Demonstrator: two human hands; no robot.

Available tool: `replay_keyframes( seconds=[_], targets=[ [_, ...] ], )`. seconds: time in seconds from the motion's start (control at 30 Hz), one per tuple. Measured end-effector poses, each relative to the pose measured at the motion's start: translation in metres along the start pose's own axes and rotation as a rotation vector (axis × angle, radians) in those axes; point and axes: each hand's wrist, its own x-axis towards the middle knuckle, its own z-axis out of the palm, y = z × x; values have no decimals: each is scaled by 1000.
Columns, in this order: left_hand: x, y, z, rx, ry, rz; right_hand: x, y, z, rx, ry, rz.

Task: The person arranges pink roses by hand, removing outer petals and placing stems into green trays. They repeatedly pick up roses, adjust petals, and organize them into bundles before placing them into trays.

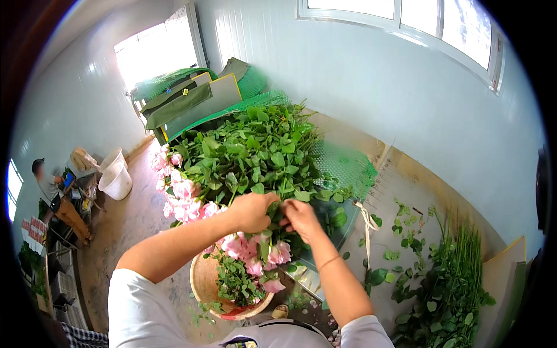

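Note:
My left hand (253, 213) is closed around rose stems at the near edge of a heap of cut roses; the stems themselves are mostly hidden by the fingers. Pink rose blooms (250, 252) hang just below it, above a round tub (196, 282) that contains green leafy cuttings (237, 280). Close beside it, my right hand (301, 219) has its fingers curled at dark green leaves, and what lies between the fingertips is not clear. Beyond both hands spreads the leafy rose heap (252, 152), with its pink flower heads (185, 209) facing left.
Green mesh (348, 167) lies under the heap on the worktable (400, 174), which bears ruled marks. A pale strap (368, 226) crosses the table, and a stem bundle (457, 269) lies right. Mesh-edged panels (187, 104) stand behind. White buckets (115, 180) and a person (61, 200) are left.

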Motion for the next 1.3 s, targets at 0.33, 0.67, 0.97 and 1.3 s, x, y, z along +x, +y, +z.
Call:
replay_keyframes(
  seconds=[0.33, 0.67, 0.97, 1.3],
  targets=[
    [-10, -17, -18, -937, -216, -319, 6, -52, -46, 101, 111, 3],
    [29, -18, -14, -190, 225, 176, -28, -21, 5, 601, -181, 128],
    [74, -130, -28, 167, 151, -480, -11, -2, 7, 122, -6, -51],
    [58, -57, -108, 60, 499, -166, -25, 9, 9, -571, 338, -262]
  ],
)
